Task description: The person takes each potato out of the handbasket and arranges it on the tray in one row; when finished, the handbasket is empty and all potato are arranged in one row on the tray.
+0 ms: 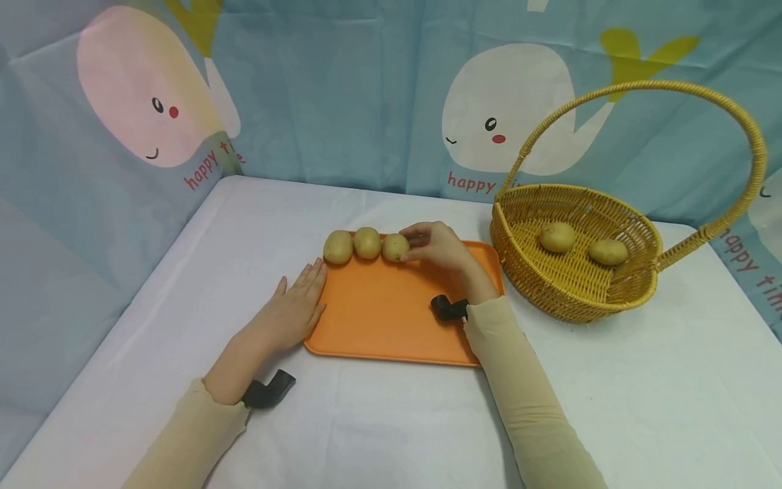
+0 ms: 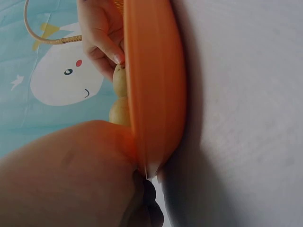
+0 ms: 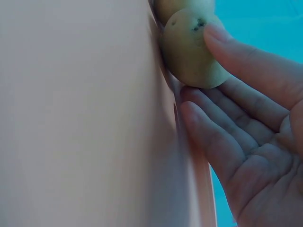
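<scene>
Three potatoes lie in a row along the far edge of an orange tray (image 1: 385,312): a left potato (image 1: 338,247), a middle potato (image 1: 367,243) and a right potato (image 1: 394,248). My right hand (image 1: 438,246) holds the right one between thumb and fingers; in the right wrist view the thumb presses on that potato (image 3: 189,54) and the fingers reach behind it. With fingers extended, my left hand (image 1: 296,305) rests against the tray's left edge. In the left wrist view the tray's side (image 2: 156,85) hides most of the row.
To the right of the tray stands a wicker basket (image 1: 519,268) with a tall arched handle (image 1: 647,85). Inside it are two more potatoes, one on the left (image 1: 556,238) and one on the right (image 1: 608,252). A patterned blue cloth (image 1: 330,102) hangs behind the white table (image 1: 366,428).
</scene>
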A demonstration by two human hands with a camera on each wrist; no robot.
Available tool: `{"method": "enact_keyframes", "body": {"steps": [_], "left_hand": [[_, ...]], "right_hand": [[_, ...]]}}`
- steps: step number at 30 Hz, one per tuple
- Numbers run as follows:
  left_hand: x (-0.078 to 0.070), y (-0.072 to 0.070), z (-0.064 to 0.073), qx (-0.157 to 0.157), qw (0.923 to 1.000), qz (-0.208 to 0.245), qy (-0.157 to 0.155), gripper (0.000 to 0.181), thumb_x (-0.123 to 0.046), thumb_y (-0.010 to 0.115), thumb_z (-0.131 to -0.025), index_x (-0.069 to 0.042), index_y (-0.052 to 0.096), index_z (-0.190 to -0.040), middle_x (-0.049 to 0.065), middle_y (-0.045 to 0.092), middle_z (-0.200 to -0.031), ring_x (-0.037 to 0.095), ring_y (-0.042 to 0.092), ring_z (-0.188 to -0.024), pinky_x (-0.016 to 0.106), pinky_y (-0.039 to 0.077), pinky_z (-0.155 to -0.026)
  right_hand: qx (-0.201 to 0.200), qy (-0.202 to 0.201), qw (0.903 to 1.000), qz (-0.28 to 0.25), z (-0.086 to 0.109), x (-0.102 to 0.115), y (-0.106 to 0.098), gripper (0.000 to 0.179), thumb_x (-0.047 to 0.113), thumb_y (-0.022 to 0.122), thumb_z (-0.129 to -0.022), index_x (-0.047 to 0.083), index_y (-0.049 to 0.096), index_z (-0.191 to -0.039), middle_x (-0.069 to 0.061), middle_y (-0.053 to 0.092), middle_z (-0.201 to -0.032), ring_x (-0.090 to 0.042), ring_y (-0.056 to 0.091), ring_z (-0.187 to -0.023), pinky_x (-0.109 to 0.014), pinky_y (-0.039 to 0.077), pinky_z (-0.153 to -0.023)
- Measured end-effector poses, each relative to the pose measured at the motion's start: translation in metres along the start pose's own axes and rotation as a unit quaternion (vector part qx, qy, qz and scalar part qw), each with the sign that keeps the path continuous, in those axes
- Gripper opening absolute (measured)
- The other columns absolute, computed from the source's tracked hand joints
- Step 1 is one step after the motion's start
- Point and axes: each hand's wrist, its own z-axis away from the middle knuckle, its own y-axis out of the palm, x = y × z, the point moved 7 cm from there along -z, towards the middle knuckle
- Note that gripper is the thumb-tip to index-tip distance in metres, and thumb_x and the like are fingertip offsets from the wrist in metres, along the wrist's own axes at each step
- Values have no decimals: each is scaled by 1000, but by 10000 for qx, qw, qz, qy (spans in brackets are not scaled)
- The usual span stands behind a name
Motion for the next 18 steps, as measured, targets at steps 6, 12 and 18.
{"method": "enact_keyframes", "body": {"steps": [6,12,18], "left_hand": [[0,-4,1,-35,10000,-2,25,62,-19,41,-100,8,12,-147,23,8,-155,37,11,-141,63,11,-107],[1,-6,1,-48,10000,42,16,62,-19,41,-100,8,13,-147,23,9,-154,38,12,-141,64,11,-106],[-1,-2,1,-36,10000,18,79,62,-19,42,-100,9,13,-147,23,8,-154,39,12,-141,65,12,-105]], "right_hand": [[-116,-72,9999,-63,0,5,-5,49,7,77,-77,-2,61,-122,-16,65,-116,-24,62,-107,-35,45,-95],[-448,-199,9982,-342,4,11,-14,45,7,75,-80,-4,60,-122,-17,65,-115,-24,62,-106,-34,46,-93],[-717,-177,9952,-641,18,18,-32,41,5,71,-83,-5,60,-120,-23,62,-117,-27,61,-106,-34,49,-89]]}}
